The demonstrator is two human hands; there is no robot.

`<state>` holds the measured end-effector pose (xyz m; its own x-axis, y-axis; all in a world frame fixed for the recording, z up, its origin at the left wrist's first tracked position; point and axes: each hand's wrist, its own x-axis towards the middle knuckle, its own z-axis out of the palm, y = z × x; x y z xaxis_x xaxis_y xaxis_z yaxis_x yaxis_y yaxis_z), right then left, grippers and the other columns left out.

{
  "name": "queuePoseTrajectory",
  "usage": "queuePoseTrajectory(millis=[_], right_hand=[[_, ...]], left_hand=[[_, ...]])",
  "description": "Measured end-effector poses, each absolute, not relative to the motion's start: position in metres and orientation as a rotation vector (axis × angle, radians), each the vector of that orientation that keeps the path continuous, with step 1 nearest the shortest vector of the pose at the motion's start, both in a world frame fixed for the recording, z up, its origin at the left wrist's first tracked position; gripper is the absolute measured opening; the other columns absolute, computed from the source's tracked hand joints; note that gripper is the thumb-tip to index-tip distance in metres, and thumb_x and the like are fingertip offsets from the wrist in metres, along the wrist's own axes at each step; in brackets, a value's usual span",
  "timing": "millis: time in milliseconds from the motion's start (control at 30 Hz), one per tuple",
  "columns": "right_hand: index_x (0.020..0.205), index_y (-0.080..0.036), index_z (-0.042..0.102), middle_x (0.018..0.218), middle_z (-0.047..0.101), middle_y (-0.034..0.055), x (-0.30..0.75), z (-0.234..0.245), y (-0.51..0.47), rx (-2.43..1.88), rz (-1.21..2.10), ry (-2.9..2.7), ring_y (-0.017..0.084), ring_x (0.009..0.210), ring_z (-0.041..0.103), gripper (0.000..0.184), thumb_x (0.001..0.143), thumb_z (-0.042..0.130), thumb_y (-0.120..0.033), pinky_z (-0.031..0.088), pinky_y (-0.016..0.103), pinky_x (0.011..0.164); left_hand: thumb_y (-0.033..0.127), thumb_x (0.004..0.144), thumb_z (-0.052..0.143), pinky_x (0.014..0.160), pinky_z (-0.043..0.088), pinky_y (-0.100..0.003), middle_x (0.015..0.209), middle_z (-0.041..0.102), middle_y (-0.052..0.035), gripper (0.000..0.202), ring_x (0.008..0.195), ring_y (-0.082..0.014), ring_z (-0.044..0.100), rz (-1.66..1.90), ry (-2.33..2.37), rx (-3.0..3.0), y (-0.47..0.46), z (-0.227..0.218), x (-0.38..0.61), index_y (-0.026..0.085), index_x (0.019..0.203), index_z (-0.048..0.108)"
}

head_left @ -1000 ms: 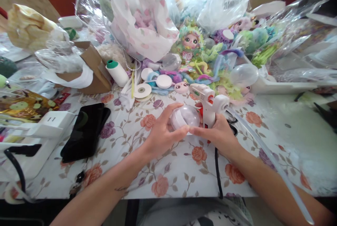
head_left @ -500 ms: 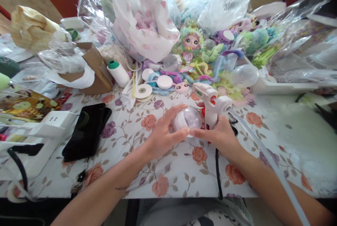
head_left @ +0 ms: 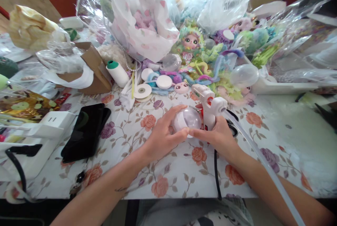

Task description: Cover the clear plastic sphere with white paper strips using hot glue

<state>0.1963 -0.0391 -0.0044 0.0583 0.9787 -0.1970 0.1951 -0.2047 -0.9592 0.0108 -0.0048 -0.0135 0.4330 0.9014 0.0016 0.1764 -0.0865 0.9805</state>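
My left hand (head_left: 162, 135) is wrapped round a clear plastic ball with a white base (head_left: 186, 120), held just above the flowered tablecloth (head_left: 126, 138). My right hand (head_left: 218, 135) grips a white glue gun (head_left: 209, 104) with a red trigger. A long clear glue stick (head_left: 263, 164) runs from the gun's back toward the lower right. The right forefinger reaches across and touches the bottom of the ball. The gun's nozzle points left, close above the ball. A black cord (head_left: 216, 173) hangs from the gun over the table's front edge.
A black phone (head_left: 85, 131) and a white power strip (head_left: 39, 129) lie at the left. Behind the hands are white discs (head_left: 163, 81), a thread spool (head_left: 117, 72), a doll (head_left: 191, 43), a clear ball (head_left: 244, 75), a cardboard box (head_left: 92, 66) and plastic bags (head_left: 143, 15).
Both hands stay on the ball and glue gun. The gun has tilted slightly, bringing its nozzle nearer the ball; the ball has barely shifted.
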Motion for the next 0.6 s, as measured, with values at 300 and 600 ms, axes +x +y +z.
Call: queuePoseTrajectory(millis=[300, 600], right_hand=[[0.115, -0.026, 0.064, 0.102, 0.072, 0.0034, 0.199, -0.007, -0.038, -1.494, 1.174, -1.232, 0.027, 0.095, 0.068, 0.053, 0.069, 0.084, -0.043, 0.055, 0.038, 0.079], [0.077, -0.024, 0.064, 0.071, 0.065, 0.0021, 0.194, 0.003, -0.040, -1.554, 1.110, -1.228, 0.029, 0.089, 0.067, 0.027, 0.067, 0.083, -0.040, 0.057, 0.038, 0.071]], left_hand=[[0.035, 0.083, 0.068, 0.069, 0.054, -0.026, 0.106, 0.066, -0.0036, 0.055, 0.081, -0.0151, 0.062, 0.766, 0.859, 1.404, 0.001, -0.007, 0.012, 0.028, 0.136, 0.052], [0.040, 0.085, 0.070, 0.081, 0.054, -0.030, 0.121, 0.065, -0.0071, 0.062, 0.098, -0.0197, 0.063, 0.741, 0.783, 1.353, 0.003, -0.011, 0.009, 0.027, 0.142, 0.050]])
